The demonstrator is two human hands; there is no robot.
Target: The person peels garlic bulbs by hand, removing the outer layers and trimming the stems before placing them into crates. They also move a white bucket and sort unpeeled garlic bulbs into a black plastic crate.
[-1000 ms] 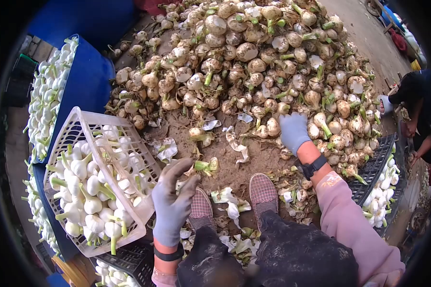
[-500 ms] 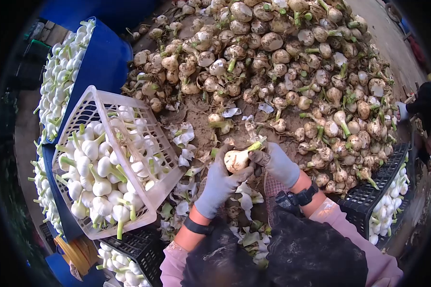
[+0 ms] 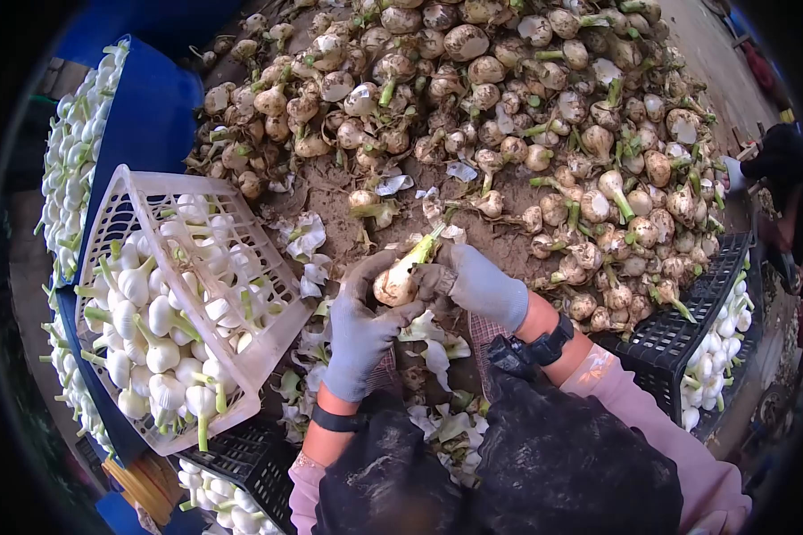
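Observation:
A soil-stained garlic bulb [image 3: 394,287] with a short green stem is held in front of me, its stem pointing up and to the right. My left hand [image 3: 359,332], in a dirty grey glove, is closed around the bulb from the left. From the right, my gloved right hand [image 3: 484,287] pinches the bulb's side near the stem; its fingertips partly hide what they grip. Strips of peeled skin [image 3: 437,357] lie below the hands.
A white plastic crate [image 3: 232,374] of clean garlic leans at left, beside a blue container [image 3: 156,116] holding more. Unpeeled garlic [image 3: 509,80] is heaped ahead. Black crates [image 3: 687,303] with white bulbs stand right and lower left. Another person's hand [image 3: 733,174] shows at far right.
The view has shifted, so most surroundings sit further left. The bulb's stem now points more steeply upward, and my right fingers have moved along the bulb's right side.

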